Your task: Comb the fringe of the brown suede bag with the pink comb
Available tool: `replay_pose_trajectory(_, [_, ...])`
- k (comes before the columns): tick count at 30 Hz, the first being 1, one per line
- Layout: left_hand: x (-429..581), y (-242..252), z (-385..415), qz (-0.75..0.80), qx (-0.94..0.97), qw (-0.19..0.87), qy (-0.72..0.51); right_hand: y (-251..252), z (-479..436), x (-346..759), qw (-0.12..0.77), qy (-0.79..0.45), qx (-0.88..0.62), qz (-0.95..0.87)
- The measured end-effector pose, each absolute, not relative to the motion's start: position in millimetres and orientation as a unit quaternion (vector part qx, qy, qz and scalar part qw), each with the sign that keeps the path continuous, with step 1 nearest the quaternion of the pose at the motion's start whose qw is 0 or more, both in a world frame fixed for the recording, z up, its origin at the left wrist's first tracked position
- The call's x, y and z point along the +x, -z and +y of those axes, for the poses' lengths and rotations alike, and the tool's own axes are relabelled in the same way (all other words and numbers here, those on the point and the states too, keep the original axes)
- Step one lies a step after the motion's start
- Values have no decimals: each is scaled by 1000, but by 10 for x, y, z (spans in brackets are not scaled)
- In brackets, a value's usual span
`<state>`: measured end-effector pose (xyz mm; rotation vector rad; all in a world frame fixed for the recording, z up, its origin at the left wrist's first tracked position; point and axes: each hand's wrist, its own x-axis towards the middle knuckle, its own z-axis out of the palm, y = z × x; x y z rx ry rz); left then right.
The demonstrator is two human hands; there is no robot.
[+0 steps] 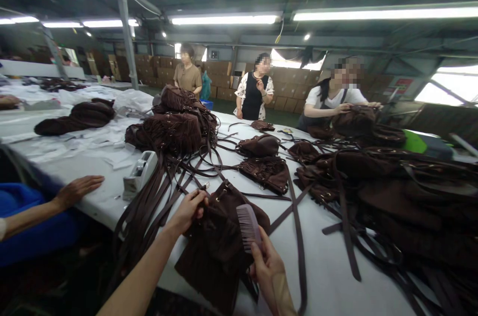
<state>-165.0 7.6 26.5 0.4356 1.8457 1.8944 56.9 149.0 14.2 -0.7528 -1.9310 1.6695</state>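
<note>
Comb (248,227) upright in right hand (267,266), teeth leftward

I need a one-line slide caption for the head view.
Left hand grips a brown fringed bag; right hand holds a comb above it.

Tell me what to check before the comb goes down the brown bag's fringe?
1. Comb held in the right hand: ok, teeth point toward the bag.
2. Left hand holds the top of the brown fringed bag: ok.
3. Bag resting on the table: not ok, its lower part hangs over the near edge.
4. Loose straps away from the bag: not ok, one lies right beside it.
5. Another person's hand away from the bag: ok, it rests flat, well to the left.
6. Fringe free of tangles: cannot tell.
</note>
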Motion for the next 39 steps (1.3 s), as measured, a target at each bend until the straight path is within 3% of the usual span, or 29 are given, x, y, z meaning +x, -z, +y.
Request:
replay_pose_trajectory(4, [-1549,-220,-394,752,23,20,-658,31,1472,560,238,-615,-300,-689])
replay_pose_trajectory(6, [-1229,-157,-454,798,60,-53,-597,23,1458,586,245,-635,-303,-668])
replay_pose_trajectory(10, [-454,19,-197,830,310,17,-463,-70,1436,615,250,-672,-295,-632])
replay_pose_trajectory(14, [-141,201,106,883,365,1,-296,-105,1444,657,245,-675,-305,-625])
replay_pose_trajectory(18, [-240,366,156,888,412,-7,-204,-78,1489,748,240,-662,-314,-637])
replay_pose_trajectory(23, [-395,525,51,850,487,17,-199,-22,1554,806,228,-639,-302,-670])
replay_pose_trajectory(28, [-496,566,-33,831,492,66,-252,-44,1640,824,200,-510,-272,-791])
replay_pose_trajectory(35, [-451,328,-90,843,511,-2,-167,-380,1593,828,190,-410,-185,-873])
replay_pose_trajectory(39, [-406,207,-101,849,505,-10,-157,-475,1510,798,136,-377,-179,-898])
